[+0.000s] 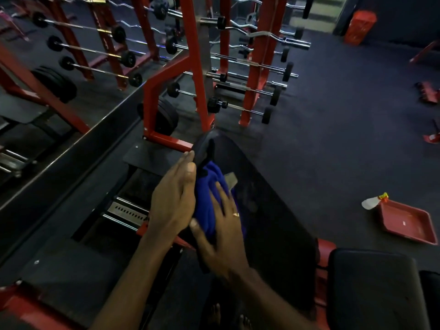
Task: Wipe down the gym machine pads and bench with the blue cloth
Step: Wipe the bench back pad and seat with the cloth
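The blue cloth [209,198] lies bunched on the long black back pad [269,210], hard against its left edge and a little below its top end. Your right hand [220,236] lies on the cloth with its fingers [220,194] spread wide and straight, pressing it to the pad. The hand is slightly blurred, and a ring shows on one finger. Your left hand [173,196] stands against the pad's left edge just beside the cloth. Its fingers are straight and close together, the tips reach toward the pad's top corner, and it grips nothing.

Right of the cloth, the pad runs bare to its right edge, apart from a small grey patch [231,179] just beside the cloth. The pad's lower end meets the red frame beside the seat pad [371,289] at the lower right.

Past the left edge, the pad drops to the machine's base, where a perforated chrome rail [128,211] lies near your left wrist. A red upright [197,91] rises close behind the pad's top end, with weight plates [166,117] stacked to its left and a barbell rack [252,67] beyond.

Past the right edge, you have open dark floor [333,139]. Well apart on it sits a red tray [404,222], with a white spray bottle [372,201] at its far left corner.
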{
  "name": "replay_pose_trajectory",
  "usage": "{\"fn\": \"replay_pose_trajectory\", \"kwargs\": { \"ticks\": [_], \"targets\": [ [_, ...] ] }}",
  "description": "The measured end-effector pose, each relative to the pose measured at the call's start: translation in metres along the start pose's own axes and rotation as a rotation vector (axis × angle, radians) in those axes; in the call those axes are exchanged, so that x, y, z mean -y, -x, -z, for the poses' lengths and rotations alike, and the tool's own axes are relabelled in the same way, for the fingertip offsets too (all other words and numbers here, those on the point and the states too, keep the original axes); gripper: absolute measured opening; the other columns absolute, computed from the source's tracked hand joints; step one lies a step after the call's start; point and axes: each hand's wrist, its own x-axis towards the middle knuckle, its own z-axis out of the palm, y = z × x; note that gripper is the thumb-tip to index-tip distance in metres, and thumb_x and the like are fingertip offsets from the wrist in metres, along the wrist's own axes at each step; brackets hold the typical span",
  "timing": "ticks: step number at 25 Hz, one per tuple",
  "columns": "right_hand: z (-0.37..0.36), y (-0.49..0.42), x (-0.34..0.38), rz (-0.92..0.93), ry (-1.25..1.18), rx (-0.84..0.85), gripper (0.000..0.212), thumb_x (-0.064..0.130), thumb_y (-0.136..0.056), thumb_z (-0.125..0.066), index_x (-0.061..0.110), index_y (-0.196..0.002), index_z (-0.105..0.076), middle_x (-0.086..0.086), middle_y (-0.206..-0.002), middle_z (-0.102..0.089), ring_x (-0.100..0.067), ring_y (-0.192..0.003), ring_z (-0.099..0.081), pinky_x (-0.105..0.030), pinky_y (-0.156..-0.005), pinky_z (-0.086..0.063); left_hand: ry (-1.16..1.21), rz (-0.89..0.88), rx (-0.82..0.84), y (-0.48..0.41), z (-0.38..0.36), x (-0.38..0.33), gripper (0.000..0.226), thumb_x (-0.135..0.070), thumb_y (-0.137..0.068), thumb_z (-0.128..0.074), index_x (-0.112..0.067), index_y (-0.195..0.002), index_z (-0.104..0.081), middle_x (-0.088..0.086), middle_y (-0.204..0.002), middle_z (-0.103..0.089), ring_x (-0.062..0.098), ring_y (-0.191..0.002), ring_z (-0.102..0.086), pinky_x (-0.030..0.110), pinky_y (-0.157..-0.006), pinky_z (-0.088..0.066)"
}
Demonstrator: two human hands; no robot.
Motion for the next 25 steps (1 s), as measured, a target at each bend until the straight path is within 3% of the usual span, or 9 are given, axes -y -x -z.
{"fn": "replay_pose_trajectory", "kwargs": {
  "ticks": [3,6,8,10,13,15,17,21,25],
  "targets": [
    [0.010,-0.034,-0.013,-0.103,-0.064,-0.053,0.065,0.052,-0.102,-0.046,0.029,-0.159,-0.025,0.009,-0.166,-0.020,-0.008,-0.153,-0.016,-0.042,-0.124,-0.019,0.026,-0.016,-0.007,-0.002,0.000,0.002,0.073,-0.067,-0.094,-0.015,-0.028,-0.149,-0.045,-0.008,-0.154,-0.045,0.004,-0.142,-0.037,0.033,-0.119,-0.030],
    [0.021,-0.088,-0.061,-0.306,-0.124,-0.175,0.065,0.061,-0.099,-0.042,0.030,-0.155,-0.033,0.005,-0.163,-0.031,-0.011,-0.149,-0.028,-0.037,-0.122,-0.024,-0.280,-0.103,0.025,-0.005,-0.003,0.001,0.063,-0.056,-0.102,-0.029,-0.021,-0.154,-0.035,0.001,-0.158,-0.039,0.014,-0.146,-0.034,0.038,-0.117,-0.033],
    [0.031,-0.105,-0.087,-0.562,-0.254,-0.264,0.057,0.067,-0.096,-0.043,0.030,-0.139,-0.048,0.001,-0.144,-0.053,-0.020,-0.134,-0.051,-0.043,-0.109,-0.043,-0.488,-0.142,0.025,-0.006,-0.005,0.000,0.059,-0.040,-0.103,-0.042,-0.015,-0.156,-0.030,0.007,-0.160,-0.033,0.021,-0.147,-0.032,0.042,-0.116,-0.035],
    [0.035,-0.102,-0.100,-0.655,-0.348,-0.331,0.037,0.062,-0.098,-0.047,0.032,-0.120,-0.052,0.005,-0.117,-0.065,-0.018,-0.111,-0.064,-0.037,-0.089,-0.052,-0.688,-0.254,0.028,-0.007,-0.007,-0.002,0.058,-0.029,-0.102,-0.045,-0.008,-0.154,-0.031,0.013,-0.162,-0.029,0.026,-0.149,-0.028,0.043,-0.120,-0.030],
    [0.033,-0.073,-0.095,-0.608,-0.262,-0.313,0.046,0.044,-0.101,-0.052,0.027,-0.143,-0.045,0.014,-0.142,-0.050,-0.003,-0.124,-0.049,-0.024,-0.100,-0.040,-0.956,-0.481,0.208,-0.019,-0.020,-0.011,0.059,-0.024,-0.100,-0.044,-0.011,-0.155,-0.029,0.013,-0.165,-0.019,0.027,-0.152,-0.020,0.042,-0.124,-0.020],
    [0.026,-0.041,-0.093,-0.561,-0.203,-0.314,0.055,0.036,-0.101,-0.055,0.023,-0.152,-0.039,0.012,-0.153,-0.041,-0.005,-0.136,-0.041,-0.021,-0.110,-0.030,-1.073,-0.543,0.312,-0.031,-0.031,-0.018,0.059,-0.032,-0.103,-0.034,-0.012,-0.157,-0.023,0.013,-0.166,-0.018,0.028,-0.153,-0.015,0.043,-0.125,-0.011],
    [0.017,0.001,-0.090,-0.508,-0.194,-0.280,0.064,0.040,-0.097,-0.054,0.023,-0.155,-0.036,0.007,-0.159,-0.037,-0.007,-0.146,-0.034,-0.028,-0.120,-0.027,-1.211,-0.587,0.334,-0.036,-0.038,-0.016,0.061,-0.038,-0.105,-0.024,-0.009,-0.159,-0.014,0.016,-0.166,-0.012,0.032,-0.154,-0.008,0.046,-0.125,-0.004],
    [-0.001,0.051,-0.066,-0.411,-0.097,-0.177,0.072,0.065,-0.097,-0.037,0.032,-0.159,-0.020,0.013,-0.166,-0.017,-0.002,-0.152,-0.015,-0.028,-0.123,-0.017,-1.317,-0.596,0.313,-0.032,-0.042,-0.013,0.064,-0.040,-0.106,-0.015,-0.005,-0.158,-0.002,0.020,-0.166,0.000,0.035,-0.154,0.002,0.049,-0.125,0.001],
    [0.001,-0.007,-0.096,-0.512,-0.077,-0.265,0.072,0.063,-0.095,-0.035,0.029,-0.158,-0.025,0.006,-0.166,-0.023,-0.013,-0.152,-0.024,-0.043,-0.122,-0.026,-1.299,-0.606,0.309,-0.032,-0.042,-0.016,0.064,-0.040,-0.106,-0.017,-0.005,-0.159,-0.007,0.020,-0.166,-0.005,0.035,-0.154,-0.002,0.049,-0.125,-0.003]
  ]
}}
